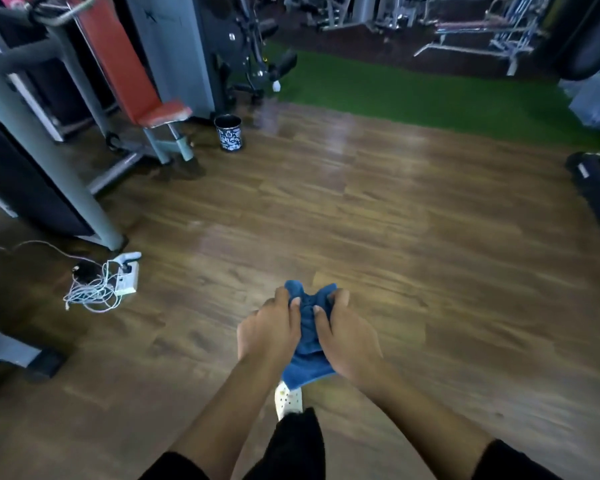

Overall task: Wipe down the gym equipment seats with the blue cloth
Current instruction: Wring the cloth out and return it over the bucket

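Note:
A bunched blue cloth [309, 337] hangs between both my hands over the wooden floor, low in the middle of the view. My left hand [269, 329] grips its left side with thumb and fingers curled into the fabric. My right hand [347, 334] grips the right side the same way. The cloth's lower corner droops below my wrists. A red padded seat [163, 114] with a tilted red backrest [116, 53] stands on a grey machine frame at the upper left, well away from my hands.
A patterned black bin [228, 133] stands beside the red seat. A white power strip [127, 277] with tangled cables lies on the floor at left. A grey machine post [49, 161] rises at left. Green turf [430, 95] and more machines lie beyond. A dark object [596, 188] sits at right.

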A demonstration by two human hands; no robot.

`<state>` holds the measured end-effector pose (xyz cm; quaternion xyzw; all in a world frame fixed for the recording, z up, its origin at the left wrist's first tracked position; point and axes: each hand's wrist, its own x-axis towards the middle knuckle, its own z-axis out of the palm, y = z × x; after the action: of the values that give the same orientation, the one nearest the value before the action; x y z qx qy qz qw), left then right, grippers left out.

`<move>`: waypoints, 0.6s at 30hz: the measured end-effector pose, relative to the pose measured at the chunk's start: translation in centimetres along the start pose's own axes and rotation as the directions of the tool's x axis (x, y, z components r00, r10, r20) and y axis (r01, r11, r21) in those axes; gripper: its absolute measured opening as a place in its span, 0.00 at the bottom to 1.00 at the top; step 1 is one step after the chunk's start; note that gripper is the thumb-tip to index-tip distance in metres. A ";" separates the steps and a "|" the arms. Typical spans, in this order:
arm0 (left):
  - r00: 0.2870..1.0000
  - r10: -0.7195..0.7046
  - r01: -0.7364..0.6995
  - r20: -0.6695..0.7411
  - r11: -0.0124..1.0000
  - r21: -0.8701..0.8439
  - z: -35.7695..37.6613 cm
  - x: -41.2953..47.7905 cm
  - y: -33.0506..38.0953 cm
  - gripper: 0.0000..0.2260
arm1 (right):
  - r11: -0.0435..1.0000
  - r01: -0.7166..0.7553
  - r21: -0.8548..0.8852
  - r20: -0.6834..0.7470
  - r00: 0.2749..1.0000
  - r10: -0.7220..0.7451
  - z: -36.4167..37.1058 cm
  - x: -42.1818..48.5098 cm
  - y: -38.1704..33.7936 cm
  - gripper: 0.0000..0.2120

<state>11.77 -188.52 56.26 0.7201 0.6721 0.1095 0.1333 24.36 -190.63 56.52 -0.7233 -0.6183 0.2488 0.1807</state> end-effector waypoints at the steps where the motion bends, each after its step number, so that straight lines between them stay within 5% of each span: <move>1: 1.000 0.005 -0.005 -0.007 1.000 0.010 0.2 3.0 0.0 0.13 | 1.000 0.000 -0.001 0.002 1.000 0.000 -0.1 2.9 -0.3 0.11; 6: 0.999 0.048 -0.051 0.017 0.985 0.165 -0.6 17.3 0.4 0.16 | 0.999 -0.030 -0.036 -0.001 1.000 0.030 -1.9 17.1 -2.4 0.10; 18: 1.000 -0.003 0.003 -0.003 0.994 0.106 -0.2 52.1 0.7 0.16 | 1.000 -0.006 -0.024 0.029 1.000 0.007 -4.7 52.1 -5.4 0.11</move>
<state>16.16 -136.65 55.58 0.7251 0.6781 0.0743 0.0942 28.63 -138.26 56.31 -0.7237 -0.6214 0.2526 0.1622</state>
